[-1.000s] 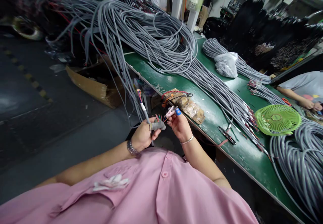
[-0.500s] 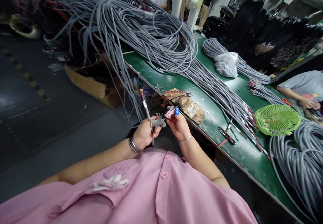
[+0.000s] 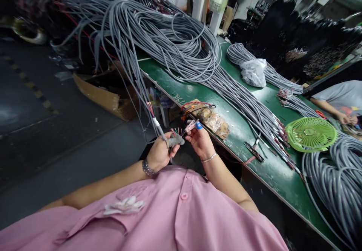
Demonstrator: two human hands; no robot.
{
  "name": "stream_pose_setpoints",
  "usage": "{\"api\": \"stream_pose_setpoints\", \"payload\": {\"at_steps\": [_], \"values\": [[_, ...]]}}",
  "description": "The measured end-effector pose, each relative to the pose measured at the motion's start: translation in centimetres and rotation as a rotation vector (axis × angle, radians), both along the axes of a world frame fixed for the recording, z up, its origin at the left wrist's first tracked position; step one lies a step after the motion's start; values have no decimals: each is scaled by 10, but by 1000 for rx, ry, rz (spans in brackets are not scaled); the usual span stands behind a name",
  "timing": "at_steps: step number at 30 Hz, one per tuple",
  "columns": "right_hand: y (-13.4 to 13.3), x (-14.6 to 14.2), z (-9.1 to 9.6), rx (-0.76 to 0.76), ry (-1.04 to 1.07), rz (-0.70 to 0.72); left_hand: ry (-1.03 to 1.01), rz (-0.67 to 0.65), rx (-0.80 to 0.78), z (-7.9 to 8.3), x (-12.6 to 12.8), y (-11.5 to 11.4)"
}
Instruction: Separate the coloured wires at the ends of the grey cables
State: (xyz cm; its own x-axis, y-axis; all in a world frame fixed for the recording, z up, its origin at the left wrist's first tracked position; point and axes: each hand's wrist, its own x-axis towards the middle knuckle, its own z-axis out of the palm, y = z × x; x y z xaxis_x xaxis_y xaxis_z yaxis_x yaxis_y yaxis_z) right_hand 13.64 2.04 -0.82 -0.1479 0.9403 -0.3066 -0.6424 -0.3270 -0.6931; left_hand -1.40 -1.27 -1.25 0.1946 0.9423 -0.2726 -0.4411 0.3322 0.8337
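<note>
My left hand point(image 3: 160, 153) is closed around a grey cable point(image 3: 160, 131), whose white-banded end with thin coloured wires sticks up to the left. A grey cover point(image 3: 175, 140) sits over one of its fingertips. Several short coloured wires point(image 3: 177, 132) fan out above that finger, between the two hands. My right hand point(image 3: 201, 142), with a blue wrap point(image 3: 199, 125) on one fingertip, pinches a small pink-and-white piece point(image 3: 190, 125) beside those wires. Its exact kind is too small to make out.
Bundled grey cables point(image 3: 169, 39) cover much of the green table point(image 3: 234, 145). On it are a taped block point(image 3: 210, 119), pliers-like cutters point(image 3: 253, 152), a green fan point(image 3: 311, 134) and a plastic bag point(image 3: 253, 72). A cardboard box point(image 3: 98, 100) stands left; a co-worker point(image 3: 339, 100) sits right.
The banded end of the grey cable has tilted to the left, and my left hand has shifted slightly left and down. My right hand stays nearly in place with the pink-and-white piece.
</note>
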Motion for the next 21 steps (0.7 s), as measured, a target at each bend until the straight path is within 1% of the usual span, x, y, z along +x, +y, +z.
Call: {"api": "stream_pose_setpoints", "payload": {"at_steps": [4,9,17,21], "values": [[-2,-1,0,18,-12,-18,-8,70,11,2,5,0],[0,-3,-5,-38,61,-13,11,103,-16,4,12,1],[4,-6,-10,-26,102,-51,14,96,-27,0,16,3],[3,-5,-11,-31,95,-46,10,98,-30,-1,15,2]]}}
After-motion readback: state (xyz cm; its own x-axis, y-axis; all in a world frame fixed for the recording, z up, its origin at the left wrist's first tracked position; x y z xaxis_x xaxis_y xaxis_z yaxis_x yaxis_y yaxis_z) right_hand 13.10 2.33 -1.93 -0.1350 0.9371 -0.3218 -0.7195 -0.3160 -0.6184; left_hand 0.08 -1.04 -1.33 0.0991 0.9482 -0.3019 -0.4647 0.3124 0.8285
